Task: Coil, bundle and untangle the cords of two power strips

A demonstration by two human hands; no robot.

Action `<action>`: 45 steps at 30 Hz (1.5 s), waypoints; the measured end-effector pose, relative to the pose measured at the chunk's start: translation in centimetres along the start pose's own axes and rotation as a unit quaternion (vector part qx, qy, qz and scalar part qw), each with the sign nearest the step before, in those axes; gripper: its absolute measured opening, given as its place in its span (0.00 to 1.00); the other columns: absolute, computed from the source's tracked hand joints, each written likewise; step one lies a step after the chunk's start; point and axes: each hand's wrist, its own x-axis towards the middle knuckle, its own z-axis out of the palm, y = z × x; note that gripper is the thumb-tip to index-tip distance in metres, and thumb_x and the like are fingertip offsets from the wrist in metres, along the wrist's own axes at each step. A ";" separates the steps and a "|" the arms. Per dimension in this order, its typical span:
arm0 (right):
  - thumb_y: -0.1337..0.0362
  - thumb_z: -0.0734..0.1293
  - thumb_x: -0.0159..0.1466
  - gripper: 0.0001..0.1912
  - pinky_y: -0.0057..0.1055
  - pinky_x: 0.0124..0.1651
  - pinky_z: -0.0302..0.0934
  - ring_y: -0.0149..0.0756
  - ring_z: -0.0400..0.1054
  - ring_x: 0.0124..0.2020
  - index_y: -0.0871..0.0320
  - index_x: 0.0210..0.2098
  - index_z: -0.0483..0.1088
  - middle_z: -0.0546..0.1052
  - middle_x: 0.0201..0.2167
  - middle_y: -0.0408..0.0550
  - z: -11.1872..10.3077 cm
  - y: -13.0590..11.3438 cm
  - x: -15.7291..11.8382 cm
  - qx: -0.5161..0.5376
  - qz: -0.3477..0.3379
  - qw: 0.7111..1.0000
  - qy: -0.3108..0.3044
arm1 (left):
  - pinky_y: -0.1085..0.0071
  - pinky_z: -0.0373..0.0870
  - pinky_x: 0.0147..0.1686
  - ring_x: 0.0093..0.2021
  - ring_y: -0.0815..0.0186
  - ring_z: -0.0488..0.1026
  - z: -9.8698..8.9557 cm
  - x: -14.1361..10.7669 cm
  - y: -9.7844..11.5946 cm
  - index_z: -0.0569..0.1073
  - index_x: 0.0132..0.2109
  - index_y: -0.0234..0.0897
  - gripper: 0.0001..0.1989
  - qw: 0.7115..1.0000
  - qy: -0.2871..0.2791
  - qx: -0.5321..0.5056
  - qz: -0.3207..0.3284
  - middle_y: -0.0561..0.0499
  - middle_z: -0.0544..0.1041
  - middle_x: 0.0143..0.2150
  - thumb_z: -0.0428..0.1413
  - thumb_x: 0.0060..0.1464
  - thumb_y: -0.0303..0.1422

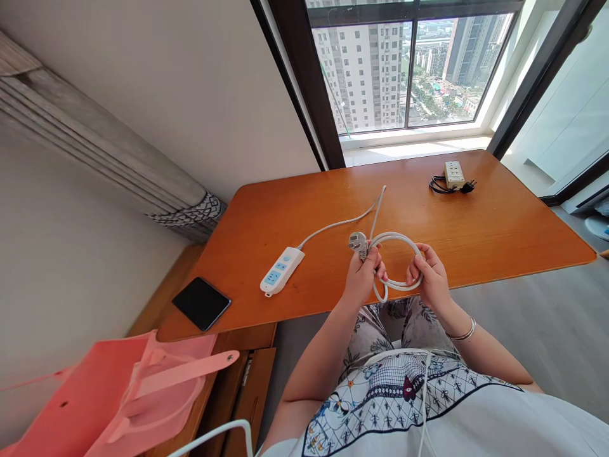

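Observation:
My left hand (363,274) is closed on the plug end of a white cable, with the grey-white plug (358,243) showing above the thumb. A coiled loop of the white cable (394,236) spans both hands. The right side of that loop is pinched by my right hand (429,274). From my left hand the cable runs up the wooden table, bends, and comes back to a white power strip (282,271) with blue socket faces, lying left of my hands.
A black phone or tablet (202,303) lies at the table's left corner. Near the back right sits a small beige socket block (454,174) with a black cord and plug. A pink bag (114,387) is at lower left. The wooden table (514,222) stands by a window.

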 end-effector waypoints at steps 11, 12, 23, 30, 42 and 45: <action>0.39 0.61 0.68 0.24 0.28 0.16 0.42 0.26 0.44 0.10 0.53 0.43 0.70 0.51 0.11 0.29 1.3 -0.2 0.5 0.044 -0.053 0.992 0.102 | 0.75 0.68 0.24 0.20 0.72 0.66 0.9 -0.9 -0.1 0.69 0.35 0.37 0.22 0.992 -0.025 -0.069 -0.099 0.62 0.59 0.18 0.66 0.53 0.51; 0.39 0.60 0.68 0.24 0.27 0.16 0.42 0.25 0.43 0.10 0.53 0.42 0.70 0.51 0.11 0.29 1.4 -0.2 0.6 0.044 -0.060 0.991 0.110 | 0.75 0.68 0.24 0.20 0.72 0.66 1.0 -0.9 -0.2 0.69 0.35 0.37 0.22 0.992 -0.024 -0.071 -0.100 0.62 0.59 0.17 0.65 0.53 0.51; 0.41 0.64 0.67 0.21 0.26 0.16 0.42 0.25 0.43 0.10 0.53 0.41 0.70 0.51 0.10 0.28 1.5 0.2 0.6 0.040 -0.076 0.989 0.122 | 0.76 0.64 0.22 0.17 0.72 0.59 1.2 -1.1 0.2 0.59 0.24 0.39 0.31 0.990 -0.075 -0.077 -0.094 0.60 0.54 0.13 0.61 0.52 0.59; 0.42 0.66 0.66 0.26 0.27 0.18 0.52 0.29 0.56 0.13 0.54 0.53 0.70 0.61 0.14 0.32 0.8 0.4 0.9 0.024 -0.023 0.999 0.039 | 0.79 0.57 0.18 0.15 0.75 0.50 1.2 -0.8 1.0 0.56 0.25 0.38 0.30 0.983 -0.036 -0.136 -0.117 0.62 0.50 0.14 0.59 0.58 0.54; 0.45 0.71 0.63 0.20 0.59 0.71 0.46 0.50 0.68 0.59 0.52 0.46 0.77 0.79 0.49 0.53 -2.5 1.6 0.3 -0.433 -0.141 0.830 -0.321 | 0.81 0.56 0.18 0.15 0.75 0.53 1.1 -0.7 5.0 0.54 0.25 0.38 0.27 0.964 0.070 -0.251 -0.051 0.60 0.50 0.15 0.44 0.70 0.47; 0.59 0.69 0.66 0.06 0.51 0.62 0.59 0.45 0.70 0.51 0.53 0.37 0.79 0.77 0.43 0.52 -2.5 1.6 0.5 -0.477 -0.204 0.822 -0.235 | 0.81 0.58 0.19 0.15 0.75 0.54 0.8 -0.9 5.4 0.54 0.26 0.38 0.26 0.962 0.080 -0.259 -0.040 0.61 0.50 0.15 0.46 0.69 0.48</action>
